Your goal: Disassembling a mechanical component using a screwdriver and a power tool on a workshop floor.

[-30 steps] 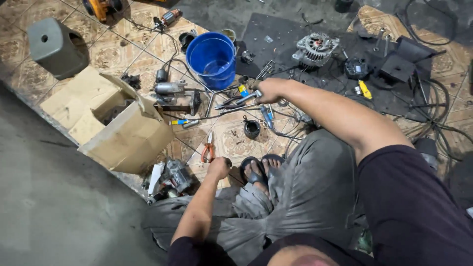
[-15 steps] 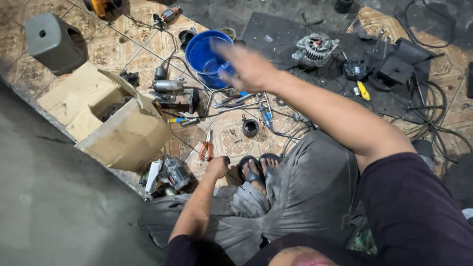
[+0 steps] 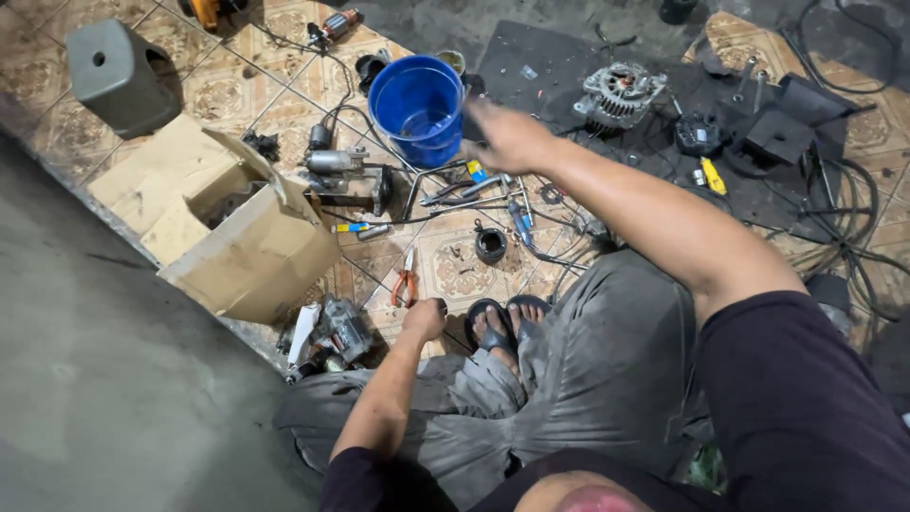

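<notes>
Your right hand (image 3: 507, 137) reaches out, fingers blurred, grip unreadable, just beside the blue plastic bucket (image 3: 417, 106).
Your left hand (image 3: 424, 319) rests fisted on patterned tile near red-handled pliers (image 3: 405, 283).

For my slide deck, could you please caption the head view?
Seated on a tiled floor among scattered tools, a person stretches the right hand beside a blue bucket; the left hand rests near red pliers.

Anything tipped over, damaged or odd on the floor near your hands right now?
Yes: the brown cardboard box left of the blue plastic bucket lies on its side, flaps splayed and wall crumpled. The bucket stands upright beside the right hand. No spill visible.
</notes>
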